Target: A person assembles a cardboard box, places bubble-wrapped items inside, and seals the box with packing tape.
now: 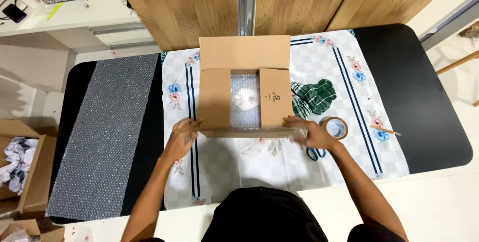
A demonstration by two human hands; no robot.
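Cardboard box (244, 85), mid-table on a floral cloth (349, 102), is being gripped at its near flap edge by the left hand (182, 134) and right hand (309, 131). Tape roll (335, 127) is lying just right; bubble wrap sheet (107, 132) is spread well left.

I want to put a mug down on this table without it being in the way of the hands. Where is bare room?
Free: the black tabletop right of the floral cloth, and the cloth's near strip by the person. Crowded: beside the cardboard box, where the right hand, tape roll, scissors and green checked cloth cluster. Bubble wrap sheet covers the left; the left hand grips the box's near flap.
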